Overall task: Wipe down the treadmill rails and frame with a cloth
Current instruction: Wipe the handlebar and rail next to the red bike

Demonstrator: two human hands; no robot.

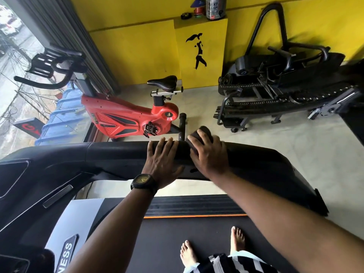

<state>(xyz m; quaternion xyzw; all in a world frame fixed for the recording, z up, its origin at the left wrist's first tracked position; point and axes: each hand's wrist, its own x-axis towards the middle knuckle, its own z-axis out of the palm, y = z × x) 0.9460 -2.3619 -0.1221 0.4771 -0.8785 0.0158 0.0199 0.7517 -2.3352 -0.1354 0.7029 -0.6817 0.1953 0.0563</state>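
Now right hand (209, 154) grips one cloth (205, 131); one rail (118, 154)

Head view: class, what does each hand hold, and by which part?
Right hand grips the dark cloth over its bunched top, on the treadmill rail. Left hand holds nothing; it rests flat on the rail.

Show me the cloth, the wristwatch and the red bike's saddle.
cloth (205, 130): head view, its bunched far end.
wristwatch (142, 181): head view, the dial.
bike saddle (162, 82): head view, top of the black seat.
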